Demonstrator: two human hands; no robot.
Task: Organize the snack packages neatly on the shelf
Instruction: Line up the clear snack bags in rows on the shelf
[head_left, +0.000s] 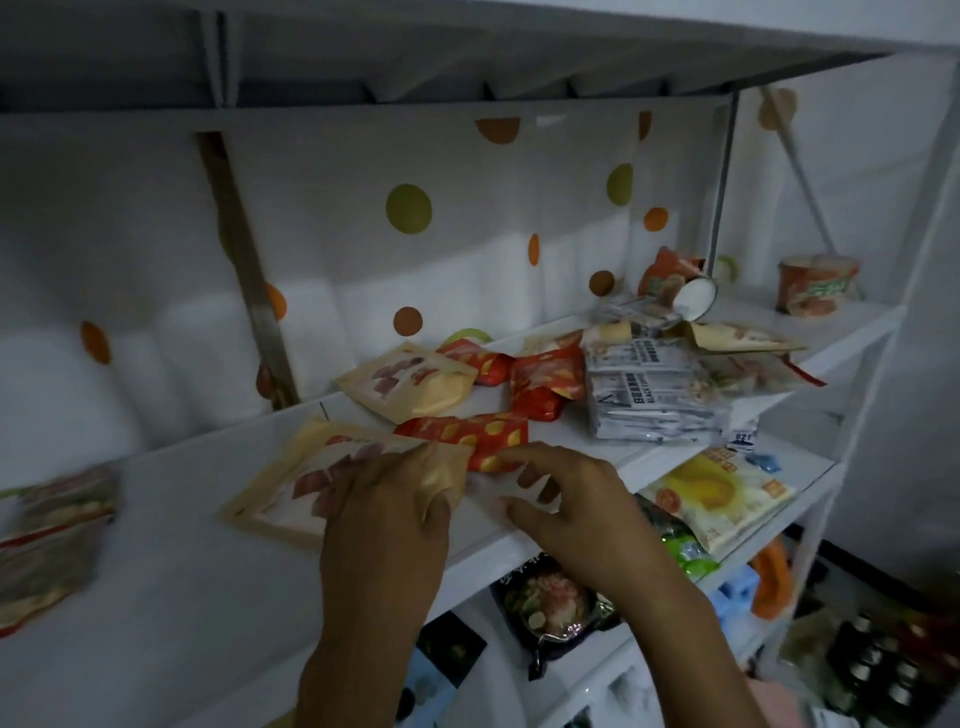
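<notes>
- The white shelf (171, 587) runs from the lower left up to the right of the frame, and its top tier holds the loose snack packages.
- The left hand (384, 519), at lower centre, is on the nearest beige pouch (291, 478). Its fingers lie along the top of the pouch, and the pouch's right corner overlaps the thumb side, so the hand looks to be pinching that edge.
- The right hand (563, 501) is just beside it, holding nothing, with fingers spread and loosely bent. The forefinger tip reaches the near edge of a red packet (467, 441).
- Behind these, at centre, lie a second beige pouch (405, 382) and two more red packets (545, 389), which sit crooked and partly overlap.
- To the right of centre is a stack of silver coffee sachets (649, 395), with more beige pouches (743, 338) leaning behind it.
- At upper right, a tipped cup (688, 293) lies on its side with its white mouth facing out, and an orange noodle cup (818, 286) stands upright near the shelf end.
- At the left edge of the top tier is a blurred heap of packets (47, 540).
- The tier below holds a yellow packet (717, 493), green packets (685, 551) and a dark noodle bowl (556, 603).
- At lower right stand dark bottles (883, 670).
</notes>
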